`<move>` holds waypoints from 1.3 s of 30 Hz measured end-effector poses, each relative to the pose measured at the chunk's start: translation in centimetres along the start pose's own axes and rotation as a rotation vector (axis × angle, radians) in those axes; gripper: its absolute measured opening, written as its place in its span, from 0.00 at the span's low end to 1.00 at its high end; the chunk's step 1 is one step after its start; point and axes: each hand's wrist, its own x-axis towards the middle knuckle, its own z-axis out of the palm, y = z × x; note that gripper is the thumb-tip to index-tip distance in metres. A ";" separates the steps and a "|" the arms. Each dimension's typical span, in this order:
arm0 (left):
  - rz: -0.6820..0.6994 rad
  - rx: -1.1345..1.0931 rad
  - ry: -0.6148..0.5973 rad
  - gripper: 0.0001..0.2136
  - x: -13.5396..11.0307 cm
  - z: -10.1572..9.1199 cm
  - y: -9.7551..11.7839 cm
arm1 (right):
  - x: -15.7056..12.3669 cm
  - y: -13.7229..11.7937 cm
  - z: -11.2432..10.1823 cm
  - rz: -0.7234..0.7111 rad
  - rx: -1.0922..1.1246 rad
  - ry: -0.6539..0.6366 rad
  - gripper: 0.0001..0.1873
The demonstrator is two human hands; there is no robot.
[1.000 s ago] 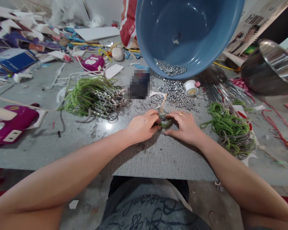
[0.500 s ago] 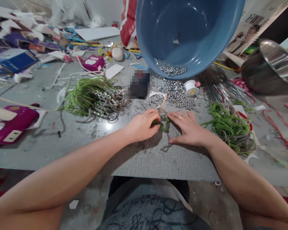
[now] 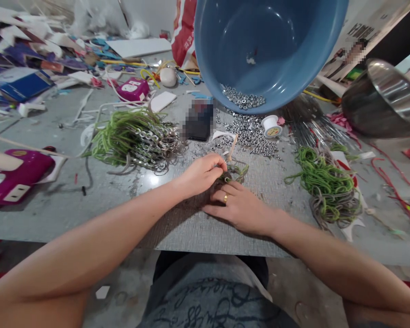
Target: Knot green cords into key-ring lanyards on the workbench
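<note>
Close by table edge (image 3: 205, 243): left hand (image 3: 200, 175), right hand (image 3: 241, 210) on cords (image 3: 238, 170).

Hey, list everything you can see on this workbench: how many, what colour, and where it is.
basin: one, blue, tipped up at the back
nuts: many, silver, from the basin's lip onto the table
spool: one, white, beside the nuts
phone: one, dark, partly blurred, left of the nuts
cord bundle: one, green with silver ends, left
cord pile: one, green and grey, right
bowl: one, steel, far right
boxes: two, pink, back left and left edge
table: one, grey
cord: one, green, at the hands
left hand: pinching the cord
right hand: flat, fingers on the cord, gold ring
</note>
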 end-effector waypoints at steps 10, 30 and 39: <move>0.094 -0.035 -0.046 0.07 0.1 -0.4 0.4 | -0.5 1.9 -0.4 0.426 0.434 0.278 0.11; 0.046 0.073 0.076 0.08 0.4 0.4 -0.6 | -0.9 3.5 0.5 0.541 0.253 0.277 0.09; 0.057 0.134 0.040 0.07 0.4 0.7 -0.7 | -0.9 3.7 0.3 0.431 0.136 0.132 0.07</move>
